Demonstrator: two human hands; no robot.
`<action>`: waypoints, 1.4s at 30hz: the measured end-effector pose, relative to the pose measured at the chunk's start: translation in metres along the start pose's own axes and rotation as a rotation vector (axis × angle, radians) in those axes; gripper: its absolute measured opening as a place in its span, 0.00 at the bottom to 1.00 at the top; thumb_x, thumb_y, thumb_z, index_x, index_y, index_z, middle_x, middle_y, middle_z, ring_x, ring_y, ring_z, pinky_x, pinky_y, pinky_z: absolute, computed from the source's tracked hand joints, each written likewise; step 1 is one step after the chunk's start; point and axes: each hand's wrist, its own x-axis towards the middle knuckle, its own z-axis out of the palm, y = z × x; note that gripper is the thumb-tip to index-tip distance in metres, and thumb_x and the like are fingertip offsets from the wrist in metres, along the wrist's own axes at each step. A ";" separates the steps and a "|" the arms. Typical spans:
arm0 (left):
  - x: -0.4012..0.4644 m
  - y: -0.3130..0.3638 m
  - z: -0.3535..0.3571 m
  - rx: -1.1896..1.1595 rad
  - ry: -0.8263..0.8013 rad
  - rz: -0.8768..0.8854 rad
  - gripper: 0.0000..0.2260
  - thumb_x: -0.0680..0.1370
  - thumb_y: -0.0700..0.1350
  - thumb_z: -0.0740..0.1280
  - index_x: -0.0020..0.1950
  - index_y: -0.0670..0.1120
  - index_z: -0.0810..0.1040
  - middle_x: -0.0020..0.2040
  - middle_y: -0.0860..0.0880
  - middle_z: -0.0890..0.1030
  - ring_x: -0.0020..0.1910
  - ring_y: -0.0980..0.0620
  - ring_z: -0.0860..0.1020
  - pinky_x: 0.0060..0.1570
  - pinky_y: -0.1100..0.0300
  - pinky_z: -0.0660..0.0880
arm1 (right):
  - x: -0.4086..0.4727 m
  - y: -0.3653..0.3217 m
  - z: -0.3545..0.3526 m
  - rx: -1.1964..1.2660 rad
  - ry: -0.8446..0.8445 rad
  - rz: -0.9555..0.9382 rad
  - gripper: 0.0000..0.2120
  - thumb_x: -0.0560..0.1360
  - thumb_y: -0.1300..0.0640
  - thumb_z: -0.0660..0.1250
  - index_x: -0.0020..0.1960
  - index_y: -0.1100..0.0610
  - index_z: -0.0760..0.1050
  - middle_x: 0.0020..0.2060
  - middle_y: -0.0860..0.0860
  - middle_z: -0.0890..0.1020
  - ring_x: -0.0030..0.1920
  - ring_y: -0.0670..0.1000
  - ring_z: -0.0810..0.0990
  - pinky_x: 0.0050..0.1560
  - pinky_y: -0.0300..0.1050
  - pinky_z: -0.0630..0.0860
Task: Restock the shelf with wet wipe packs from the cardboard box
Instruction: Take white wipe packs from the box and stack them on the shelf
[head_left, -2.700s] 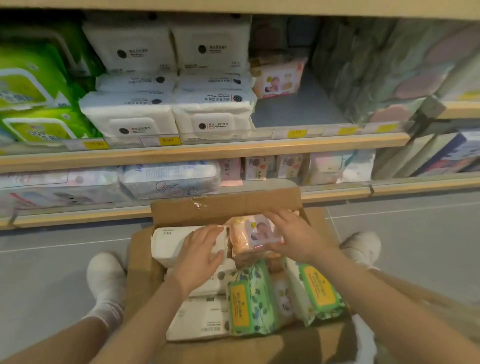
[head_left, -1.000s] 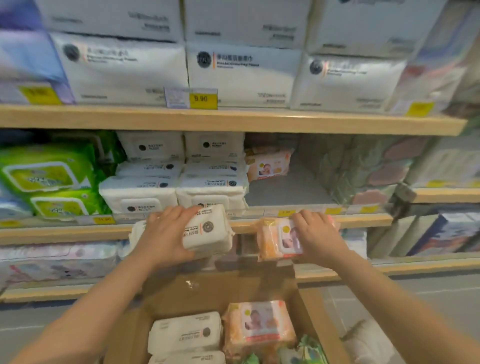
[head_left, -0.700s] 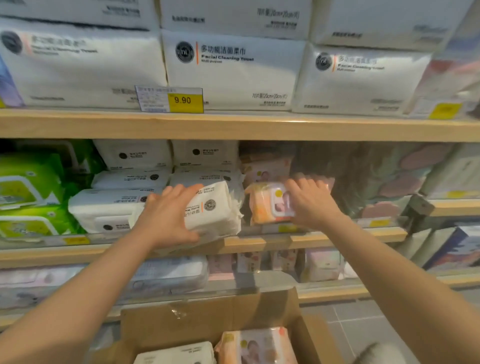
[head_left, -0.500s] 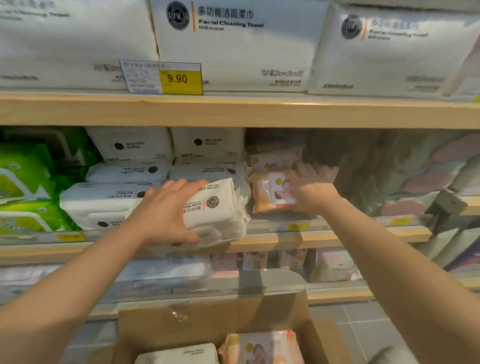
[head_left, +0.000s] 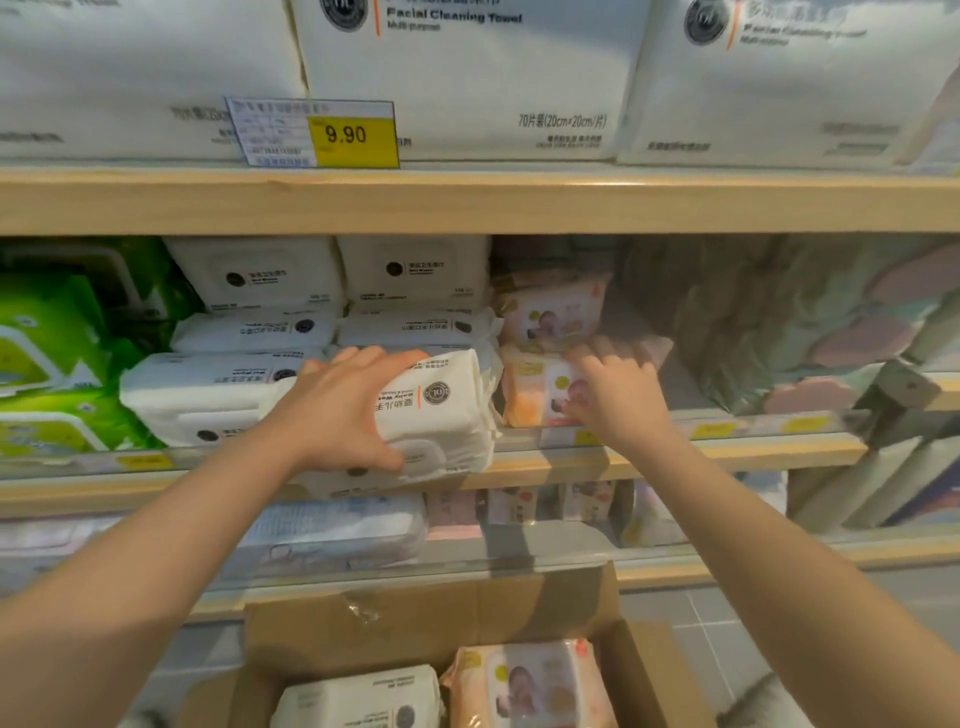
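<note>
**Both hands on packs at the middle shelf**

We see our left hand (head_left: 343, 410) wrapped round a white pack (head_left: 441, 415) of wipes: the fingers curl over its top edge and the thumb presses in from below, near the flip lid on its front. The pack is tilted and sits at the front lip of the middle shelf (head_left: 623, 462), against the stacked white packs (head_left: 208, 384) already there; we cannot tell whether it rests on the board or hangs just before it.

Our right hand (head_left: 618, 395) lies on an orange pack (head_left: 530, 389) with a baby picture on it. The fingers are spread and only slightly bent over the pack's top and front, so it looks like a push or a light hold; we cannot tell whether the thumb is under it. This pack stands on the middle shelf, just right of the white one, with another baby pack (head_left: 550, 312) behind it, farther in.

Green packs (head_left: 47, 364) fill the left end of the same shelf. On the board above stand large white towel bags (head_left: 467, 78), with a yellow price tag (head_left: 353, 136) reading 9.90 clipped in front.

Below our arms the cardboard box (head_left: 415, 618) stands open on the floor. In it we see one more white pack (head_left: 358, 699) and, touching it on the right, one more orange baby pack (head_left: 530, 686).
</note>
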 end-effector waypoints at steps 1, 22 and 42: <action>0.000 0.000 0.000 -0.004 0.000 0.001 0.49 0.55 0.66 0.68 0.73 0.62 0.53 0.51 0.58 0.66 0.56 0.54 0.65 0.51 0.54 0.62 | -0.001 -0.001 0.007 -0.007 0.039 -0.003 0.22 0.72 0.50 0.69 0.63 0.54 0.70 0.59 0.57 0.76 0.56 0.62 0.76 0.62 0.58 0.66; 0.005 -0.002 0.005 -0.015 -0.023 0.021 0.47 0.56 0.63 0.69 0.73 0.63 0.54 0.51 0.58 0.66 0.54 0.56 0.64 0.52 0.55 0.59 | 0.054 -0.029 0.046 0.038 -0.003 0.202 0.25 0.77 0.52 0.60 0.73 0.49 0.60 0.67 0.57 0.66 0.67 0.61 0.64 0.68 0.59 0.59; -0.061 0.034 -0.025 -0.251 0.080 0.012 0.48 0.60 0.60 0.76 0.74 0.64 0.53 0.67 0.58 0.68 0.67 0.54 0.64 0.68 0.51 0.59 | -0.084 -0.098 -0.064 1.207 -0.272 -0.016 0.44 0.55 0.55 0.84 0.66 0.46 0.66 0.57 0.44 0.79 0.57 0.45 0.78 0.56 0.54 0.78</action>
